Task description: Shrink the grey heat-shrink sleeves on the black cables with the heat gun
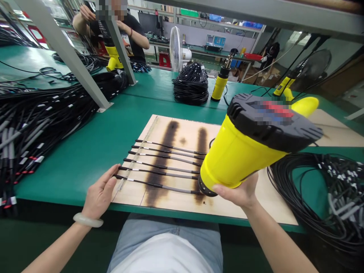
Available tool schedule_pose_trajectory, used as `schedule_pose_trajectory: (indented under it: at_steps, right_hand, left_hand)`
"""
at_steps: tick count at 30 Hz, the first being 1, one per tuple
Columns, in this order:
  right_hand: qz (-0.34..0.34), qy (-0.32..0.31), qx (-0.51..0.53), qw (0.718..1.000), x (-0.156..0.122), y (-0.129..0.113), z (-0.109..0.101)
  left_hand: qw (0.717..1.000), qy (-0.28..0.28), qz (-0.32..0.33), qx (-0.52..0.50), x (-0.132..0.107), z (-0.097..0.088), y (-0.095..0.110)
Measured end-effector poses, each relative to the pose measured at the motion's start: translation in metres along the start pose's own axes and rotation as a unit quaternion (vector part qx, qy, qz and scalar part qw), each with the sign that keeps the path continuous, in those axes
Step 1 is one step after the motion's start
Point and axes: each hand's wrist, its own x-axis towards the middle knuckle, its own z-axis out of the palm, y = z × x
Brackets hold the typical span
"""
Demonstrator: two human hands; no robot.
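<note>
My right hand [241, 193] grips a yellow heat gun [236, 155] with a black rear cap. It is tilted over a pale wooden board [170, 197], covering the right ends of several black cables. These cables [165, 176] lie side by side across the board, each with a grey sleeve section and a small white label. At the board's left edge, my left hand [99, 191] has thumb and fingers around the tip of the nearest cable [125, 178]. Its index fingertip meets the neighbouring cable's end. The heat gun's nozzle is hidden from view.
Dark scorch bands [159, 174] cross the board. Cable bundles lie at left [57, 106], right [301, 189] and back [191, 83]. Another heat gun [220, 83] stands upright behind. Metal posts [65, 57] rise from the green table [119, 113]. A co-worker [136, 34] is across it.
</note>
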Motion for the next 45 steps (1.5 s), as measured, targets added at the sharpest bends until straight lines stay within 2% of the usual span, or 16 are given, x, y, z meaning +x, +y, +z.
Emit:
schedule_pose_trajectory:
  at_steps: [8,13,17,22,29,38,42,45]
  right_hand:
    - [0.017,0.011,-0.018,1.000,0.003,-0.003,0.001]
    - [0.043,0.017,0.017,0.999,0.002,0.001,-0.002]
    - [0.050,0.009,0.044,0.998,0.004,0.002,-0.003]
    - [0.043,0.021,0.020,0.999,0.008,0.003,-0.006]
    - [0.039,0.016,0.060,0.997,0.008,0.006,-0.008]
    - [0.039,-0.006,0.097,0.995,0.007,0.005,-0.012]
    - [0.046,0.016,0.046,0.998,0.006,0.005,-0.013]
    - [0.056,0.002,0.029,0.998,0.005,0.006,-0.014]
  left_hand:
    - [1.000,0.005,0.006,0.010,0.002,0.000,-0.009]
    - [1.000,0.001,0.002,0.019,0.005,0.000,-0.013]
    - [0.999,0.002,-0.003,0.034,0.006,-0.001,-0.009]
    - [0.999,0.010,-0.013,0.047,0.008,-0.002,-0.003]
    - [0.999,0.009,-0.025,0.046,0.010,-0.001,-0.002]
    - [0.998,0.011,-0.042,0.048,0.009,-0.001,0.009]
    - [0.999,0.017,-0.030,0.038,0.009,0.000,0.008]
    - [0.999,0.018,-0.031,0.035,0.009,0.000,0.005]
